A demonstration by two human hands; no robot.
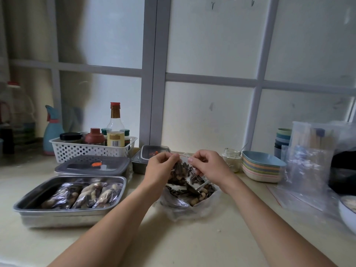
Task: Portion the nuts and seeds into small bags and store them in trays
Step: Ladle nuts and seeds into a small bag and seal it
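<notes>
— Where are the hands?
— The left hand (160,166) and right hand (209,166) each pinch a top corner of a small bag (182,171) of seeds, held above a big open bag (189,199) of nuts and seeds with a spoon (196,187) in it.
— And the tray?
— A metal tray (28,206) at the left holds three filled bags (82,194).

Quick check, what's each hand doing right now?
Left hand: closed, pinching the top edge of the small bag of seeds and nuts.
Right hand: closed, pinching the same bag's top edge on the other side.
</notes>
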